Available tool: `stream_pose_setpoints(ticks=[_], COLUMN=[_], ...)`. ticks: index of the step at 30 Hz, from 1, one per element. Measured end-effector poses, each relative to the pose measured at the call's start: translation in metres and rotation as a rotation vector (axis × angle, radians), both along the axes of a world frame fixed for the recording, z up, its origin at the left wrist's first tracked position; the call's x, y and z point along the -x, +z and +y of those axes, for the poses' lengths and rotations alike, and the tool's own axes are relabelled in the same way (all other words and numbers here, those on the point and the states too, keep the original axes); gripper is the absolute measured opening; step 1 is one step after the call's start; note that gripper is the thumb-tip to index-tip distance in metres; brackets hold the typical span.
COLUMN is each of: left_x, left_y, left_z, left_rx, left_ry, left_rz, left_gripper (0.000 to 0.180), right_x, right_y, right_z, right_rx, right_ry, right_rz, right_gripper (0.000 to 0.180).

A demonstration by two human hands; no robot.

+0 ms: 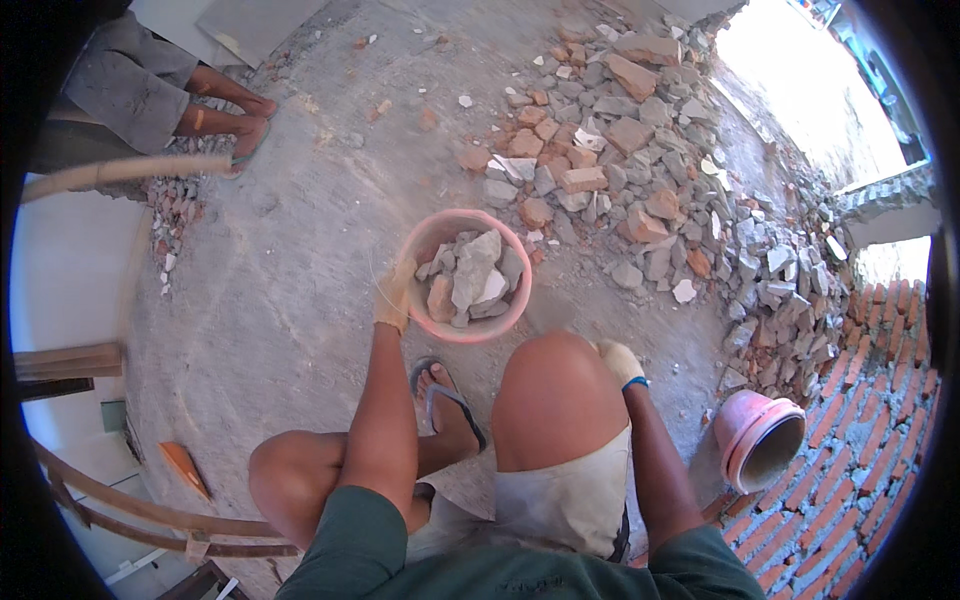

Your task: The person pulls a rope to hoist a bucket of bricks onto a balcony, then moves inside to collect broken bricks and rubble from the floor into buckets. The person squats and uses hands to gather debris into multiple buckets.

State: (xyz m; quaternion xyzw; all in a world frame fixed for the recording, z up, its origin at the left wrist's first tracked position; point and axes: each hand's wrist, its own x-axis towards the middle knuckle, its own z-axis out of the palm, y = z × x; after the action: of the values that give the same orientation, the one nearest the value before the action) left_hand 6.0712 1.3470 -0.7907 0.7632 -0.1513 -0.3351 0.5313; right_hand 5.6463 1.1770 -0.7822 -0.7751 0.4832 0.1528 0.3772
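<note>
Gripping the rim of the pink bucket (466,276), the gloved left hand (393,296) is closed on the near left edge, probably to keep the bucket steady and upright while it carries weight. The bucket stands on the dusty concrete floor (290,260) just in front of the person's knees, and it is filled almost to the top with grey rubble pieces and one or two reddish brick fragments.

The right hand (618,362), also in a pale glove with a blue cuff, is low beside the right knee (555,385), at the near edge of the rubble. The knee hides part of it, so I cannot tell if it is clenched, open or holding a piece. It touches nothing that I can see clearly.

The person is squatting, with one foot in a sandal (447,395) between the legs, just behind the bucket. This low posture keeps both hands near the ground and near the material.

Beyond the bucket, to the right, lies a big heap of broken bricks and concrete (650,170), which spreads along a brick wall (870,430). A second pink bucket (760,438) lies on its side near that wall, on the person's right, and looks empty. At the far left, another person's legs (215,105) are seen, well apart from the work, next to a pale pole (120,172).
</note>
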Motion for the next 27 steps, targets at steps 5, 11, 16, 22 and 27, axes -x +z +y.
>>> stream_pose_setpoints(ticks=[5,11,16,22,27], left_x=[-0.01,0.008,0.003,0.056,0.06], left_y=[-0.023,0.018,0.01,0.041,0.028], left_z=[0.038,-0.004,0.011,-0.026,-0.018], left_rx=[0.119,-0.28,-0.67,-0.542,-0.538], left_ry=[0.133,-0.434,-0.179,0.327,0.303], left_rz=[-0.003,-0.79,-0.901,-0.328,-0.36], left_gripper=[0.052,0.041,0.025,0.049,0.052], right_x=[-0.078,-0.135,-0.134,-0.118,-0.145], right_y=[0.033,-0.025,-0.052,-0.047,-0.03], right_z=[-0.054,-0.062,-0.064,-0.109,-0.092], right_rx=[-0.126,0.158,0.161,0.117,0.168], right_ry=[0.14,0.223,0.048,-0.011,0.037], right_rz=[0.028,-0.256,-0.35,-0.021,-0.092], right_gripper=[0.061,0.045,0.046,0.053,0.052])
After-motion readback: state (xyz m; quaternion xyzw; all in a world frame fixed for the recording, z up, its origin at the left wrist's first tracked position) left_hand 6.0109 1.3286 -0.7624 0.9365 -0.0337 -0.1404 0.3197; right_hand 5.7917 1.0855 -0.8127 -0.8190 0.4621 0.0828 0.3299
